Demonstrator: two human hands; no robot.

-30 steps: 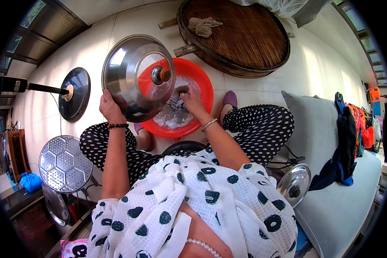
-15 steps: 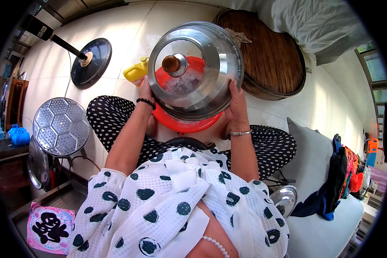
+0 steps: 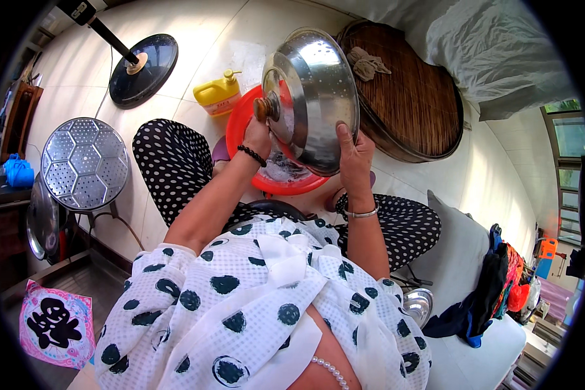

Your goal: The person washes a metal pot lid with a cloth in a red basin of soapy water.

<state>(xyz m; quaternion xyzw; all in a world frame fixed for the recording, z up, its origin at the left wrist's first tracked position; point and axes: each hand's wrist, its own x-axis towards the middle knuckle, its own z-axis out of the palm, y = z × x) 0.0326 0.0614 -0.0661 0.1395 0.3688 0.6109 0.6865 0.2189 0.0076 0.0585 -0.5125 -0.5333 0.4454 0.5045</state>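
Note:
A domed steel pot lid [image 3: 328, 84] with a glass centre and a wooden knob [image 3: 263, 109] is held tilted over a red basin [image 3: 239, 107], its knob side turned left. My left hand [image 3: 257, 136], with a dark bead bracelet at the wrist, is closed at the knob, its fingertips partly hidden. On the right, my right hand [image 3: 355, 156] grips the rim, thumb on the outer face and fingers behind. Water drops dot the steel. Suds and water show in the basin below, part of which the lid covers.
A yellow pump jug [image 3: 217, 94] stands left of the basin. Beyond on the right lies a large round woven tray [image 3: 409, 104] with a cloth [image 3: 367, 64] on it. To the left are a perforated metal stool [image 3: 84, 164] and a round black stand base [image 3: 144, 71].
The lid has tipped from facing me to nearly edge-on, its knob turning left. My left hand has shifted from the rim to the knob. The whole view has moved slightly.

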